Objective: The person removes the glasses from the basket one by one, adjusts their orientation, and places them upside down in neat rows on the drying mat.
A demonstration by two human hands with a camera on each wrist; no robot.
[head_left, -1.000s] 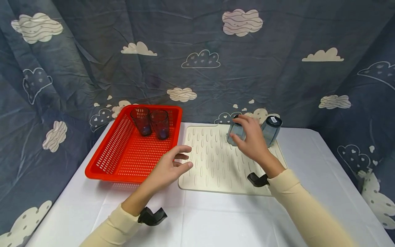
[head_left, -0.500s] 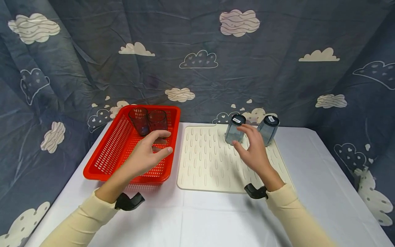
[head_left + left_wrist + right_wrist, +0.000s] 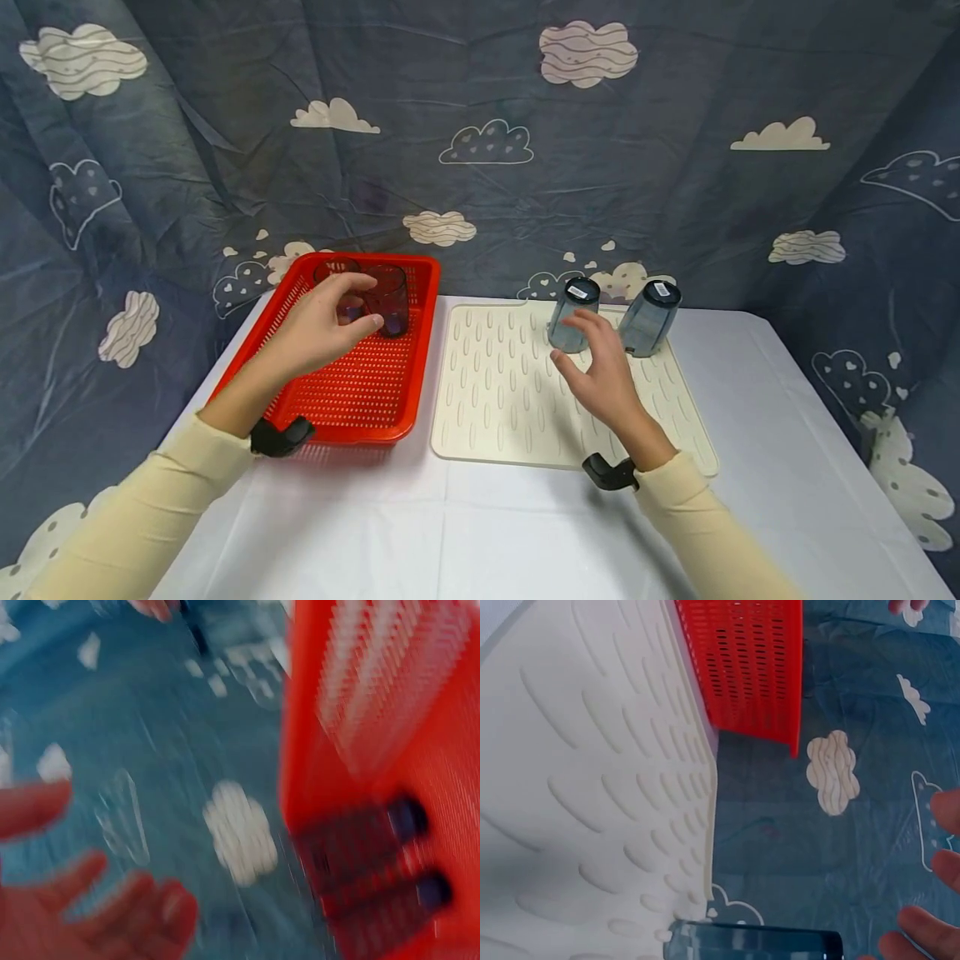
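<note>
My left hand [image 3: 318,329] hovers over the red basket [image 3: 431,292] with its fingers spread and nothing in them. Just beyond its fingertips stands a clear drinking glass [image 3: 395,308], mouth up. Another glass [image 3: 335,267] beside it is mostly hidden by the hand. On the cream ridged mat [image 3: 487,383], two bluish glasses stand upside down: the left glass [image 3: 566,331] and the right glass [image 3: 651,321]. My right hand [image 3: 607,375] is in front of them, loosely curved and holding nothing. The left wrist view is blurred, with both basket glasses [image 3: 352,844] right of the fingers.
A white-covered table [image 3: 495,533] lies under the basket and mat. Behind it hangs a dark cloth [image 3: 480,83] printed with clouds. The basket's perforated wall [image 3: 750,667] rises beside the mat's left edge.
My left hand has moved left and away from me, from between basket and mat to the basket glasses. My right hand has drawn back slightly from the left upside-down glass.
</note>
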